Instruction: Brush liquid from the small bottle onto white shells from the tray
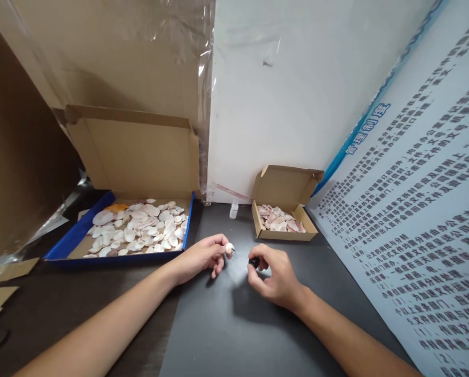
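Pinched in the fingertips of my left hand [208, 255] is a small whitish seashell [229, 250] with brownish marks. My right hand [275, 275] grips a small black cap [253, 262] between thumb and fingers, a short gap to the right of the shell. A thin dark tip shows at the shell's right edge; whether it joins the cap, I cannot tell. Both hands are above the grey mat [218, 335]. Beyond them, near the wall, a small clear bottle [233, 210] with a pale label stands upright.
On the left, an open blue-edged cardboard box [118, 257] holds many pale shells [140, 225]. A smaller open cardboard box [289, 235] with reddish-white shells [279, 219] sits at the back right. A white wall [297, 94] closes the back; a printed poster [426, 209] lines the right.
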Demonstrator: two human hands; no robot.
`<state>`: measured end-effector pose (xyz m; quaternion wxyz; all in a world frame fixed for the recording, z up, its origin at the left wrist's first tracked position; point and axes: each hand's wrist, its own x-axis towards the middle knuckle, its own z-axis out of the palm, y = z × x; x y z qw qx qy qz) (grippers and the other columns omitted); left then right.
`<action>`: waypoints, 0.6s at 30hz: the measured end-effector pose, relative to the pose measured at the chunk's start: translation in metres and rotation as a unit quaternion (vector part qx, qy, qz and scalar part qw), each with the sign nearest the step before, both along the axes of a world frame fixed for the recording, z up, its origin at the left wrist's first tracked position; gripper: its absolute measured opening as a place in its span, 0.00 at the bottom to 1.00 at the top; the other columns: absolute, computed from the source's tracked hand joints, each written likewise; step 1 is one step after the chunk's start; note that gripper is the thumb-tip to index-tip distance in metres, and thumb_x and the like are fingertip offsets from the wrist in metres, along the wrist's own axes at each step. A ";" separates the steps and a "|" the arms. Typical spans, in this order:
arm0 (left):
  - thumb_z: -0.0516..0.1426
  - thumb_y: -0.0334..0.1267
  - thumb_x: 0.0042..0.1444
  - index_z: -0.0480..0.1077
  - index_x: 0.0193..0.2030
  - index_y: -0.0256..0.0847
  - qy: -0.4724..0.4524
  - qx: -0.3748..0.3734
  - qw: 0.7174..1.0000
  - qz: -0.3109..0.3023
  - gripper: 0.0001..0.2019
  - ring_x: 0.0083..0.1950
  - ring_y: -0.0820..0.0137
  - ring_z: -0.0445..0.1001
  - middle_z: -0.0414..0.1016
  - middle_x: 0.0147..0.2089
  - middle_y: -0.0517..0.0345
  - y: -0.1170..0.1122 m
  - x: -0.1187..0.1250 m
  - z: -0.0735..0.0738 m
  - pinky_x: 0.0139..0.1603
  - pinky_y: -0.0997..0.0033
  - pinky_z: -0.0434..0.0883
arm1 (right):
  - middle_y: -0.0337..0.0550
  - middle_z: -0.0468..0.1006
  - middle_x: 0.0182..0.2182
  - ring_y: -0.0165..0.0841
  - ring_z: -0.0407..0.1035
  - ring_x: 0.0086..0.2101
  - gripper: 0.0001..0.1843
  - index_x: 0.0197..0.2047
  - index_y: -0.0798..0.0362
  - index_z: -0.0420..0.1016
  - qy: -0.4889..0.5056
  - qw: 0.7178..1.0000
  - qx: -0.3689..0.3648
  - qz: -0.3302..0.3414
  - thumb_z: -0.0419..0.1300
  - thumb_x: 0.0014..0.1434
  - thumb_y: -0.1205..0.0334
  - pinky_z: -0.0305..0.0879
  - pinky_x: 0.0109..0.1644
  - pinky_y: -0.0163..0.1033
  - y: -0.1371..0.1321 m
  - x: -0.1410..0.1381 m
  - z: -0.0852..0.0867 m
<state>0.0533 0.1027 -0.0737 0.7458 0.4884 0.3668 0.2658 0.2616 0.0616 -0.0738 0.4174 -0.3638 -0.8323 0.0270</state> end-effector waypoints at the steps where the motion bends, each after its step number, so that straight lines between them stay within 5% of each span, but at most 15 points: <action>1: 0.56 0.42 0.54 0.61 0.35 0.39 0.001 0.000 1.000 -0.001 0.10 0.22 0.82 0.66 0.68 0.33 0.61 0.000 0.000 0.000 0.20 0.81 0.63 | 0.33 0.68 0.22 0.25 0.63 0.20 0.06 0.37 0.51 0.65 0.000 1.000 0.000 0.010 0.56 0.54 0.68 0.60 0.28 0.31 0.000 0.000 0.000; 18: 0.56 0.45 0.56 0.61 0.36 0.39 -0.001 -0.004 1.000 0.000 0.11 0.22 0.81 0.66 0.67 0.31 0.62 0.002 -0.002 -0.006 0.21 0.80 0.65 | 0.33 0.67 0.22 0.25 0.63 0.20 0.05 0.38 0.52 0.66 0.017 0.999 -0.030 -0.015 0.56 0.56 0.68 0.60 0.27 0.31 0.004 0.000 -0.003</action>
